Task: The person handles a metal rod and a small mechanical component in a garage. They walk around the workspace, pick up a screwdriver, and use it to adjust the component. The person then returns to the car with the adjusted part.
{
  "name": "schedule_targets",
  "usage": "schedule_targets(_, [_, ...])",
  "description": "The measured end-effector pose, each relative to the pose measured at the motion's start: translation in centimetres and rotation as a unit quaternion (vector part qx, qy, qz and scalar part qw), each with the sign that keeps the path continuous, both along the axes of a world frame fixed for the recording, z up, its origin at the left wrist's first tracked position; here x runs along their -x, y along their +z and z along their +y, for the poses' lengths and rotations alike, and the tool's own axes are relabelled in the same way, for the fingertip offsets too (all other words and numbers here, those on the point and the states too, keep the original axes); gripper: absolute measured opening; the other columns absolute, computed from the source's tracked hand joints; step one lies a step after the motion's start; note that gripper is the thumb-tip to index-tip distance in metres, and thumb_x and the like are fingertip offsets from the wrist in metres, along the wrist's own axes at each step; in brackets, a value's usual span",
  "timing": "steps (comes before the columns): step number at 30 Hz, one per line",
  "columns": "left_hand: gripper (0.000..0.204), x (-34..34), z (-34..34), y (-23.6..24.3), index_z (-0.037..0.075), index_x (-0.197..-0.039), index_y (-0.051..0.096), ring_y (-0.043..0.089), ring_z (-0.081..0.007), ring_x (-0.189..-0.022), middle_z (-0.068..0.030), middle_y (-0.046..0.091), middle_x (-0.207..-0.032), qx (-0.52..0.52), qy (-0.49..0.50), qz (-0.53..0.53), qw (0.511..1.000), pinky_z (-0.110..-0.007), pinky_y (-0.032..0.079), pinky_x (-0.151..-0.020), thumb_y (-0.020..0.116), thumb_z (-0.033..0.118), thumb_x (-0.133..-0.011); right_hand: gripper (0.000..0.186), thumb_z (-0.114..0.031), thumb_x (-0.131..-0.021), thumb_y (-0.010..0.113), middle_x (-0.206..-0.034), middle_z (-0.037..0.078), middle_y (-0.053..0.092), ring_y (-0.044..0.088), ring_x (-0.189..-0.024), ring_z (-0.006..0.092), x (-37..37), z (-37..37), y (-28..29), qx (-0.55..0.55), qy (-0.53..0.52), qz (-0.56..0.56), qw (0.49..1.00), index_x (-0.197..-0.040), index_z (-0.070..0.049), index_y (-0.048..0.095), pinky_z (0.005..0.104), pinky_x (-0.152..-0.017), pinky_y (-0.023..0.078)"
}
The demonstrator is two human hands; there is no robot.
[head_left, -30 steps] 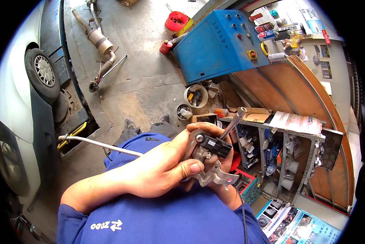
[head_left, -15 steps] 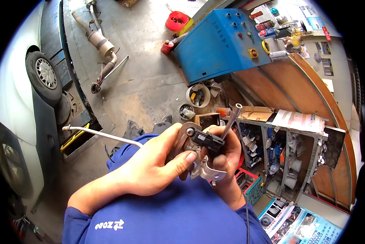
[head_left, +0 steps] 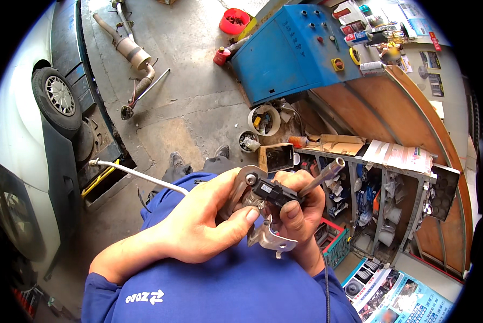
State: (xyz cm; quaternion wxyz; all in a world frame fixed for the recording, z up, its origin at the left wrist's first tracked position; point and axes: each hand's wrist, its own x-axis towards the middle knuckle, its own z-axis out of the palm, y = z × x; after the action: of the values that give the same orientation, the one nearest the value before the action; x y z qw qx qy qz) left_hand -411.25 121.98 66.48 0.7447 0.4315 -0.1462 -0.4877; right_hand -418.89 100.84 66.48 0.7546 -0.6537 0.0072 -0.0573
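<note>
In front of my chest, my left hand (head_left: 201,226) is closed round a silvery metal bracket (head_left: 245,180), its thumb pressing on the near side. A black plastic part (head_left: 273,191), sensor-like, sits on the bracket beside a round bolt head. A bent metal flange (head_left: 276,240) with a small hole hangs below it. From behind my left hand a thin bent metal pipe (head_left: 139,175) sticks out to the left. My right hand (head_left: 303,215) grips a metal rod (head_left: 325,175) with a hollow tip pointing up and right. Its fingers also touch the black part's right end.
A white car (head_left: 23,107) stands at left beside a lift edge. An exhaust pipe with muffler (head_left: 131,51) lies on the floor ahead. At right are a blue control cabinet (head_left: 284,59), buckets (head_left: 264,119), a parts shelf (head_left: 392,175) and a red-and-green toolbox (head_left: 333,242).
The rod in my right hand has swung from nearly upright to leaning right. My right thumb has come up beside the black part. My left hand keeps its hold.
</note>
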Motion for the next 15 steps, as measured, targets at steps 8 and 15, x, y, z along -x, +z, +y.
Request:
schedule_targets(8, [0.051, -0.8, 0.3, 0.8, -0.004, -0.149, 0.049, 0.059, -0.0099, -0.112, -0.0052, 0.065, -0.123, -0.064, -0.015, -0.020, 0.998, -0.030, 0.050, -0.098, 0.064, 0.014, -0.104, 0.032, -0.027, -0.101, 0.080, -0.083, 0.007, 0.062, 0.055, -0.072, 0.0139, -0.2, 0.3, 0.3, -0.002, 0.004, 0.011, 1.000, -0.101, 0.001, 0.063, 0.0306, -0.067, 0.044])
schedule_targets(15, [0.054, -0.4, 0.2, -0.1, -0.004, -0.145, 0.052, 0.055, -0.0088, -0.073, -0.0036, 0.064, -0.096, -0.007, 0.031, 0.088, 0.996, -0.026, 0.046, -0.067, 0.064, 0.022, -0.099, 0.030, -0.026, -0.103, 0.076, -0.080, 0.005, 0.059, 0.053, -0.068, 0.0123, -0.7, 1.0, -1.3, 0.009, 0.005, -0.032, 0.999, -0.099, 0.000, 0.062, 0.0284, -0.062, 0.043])
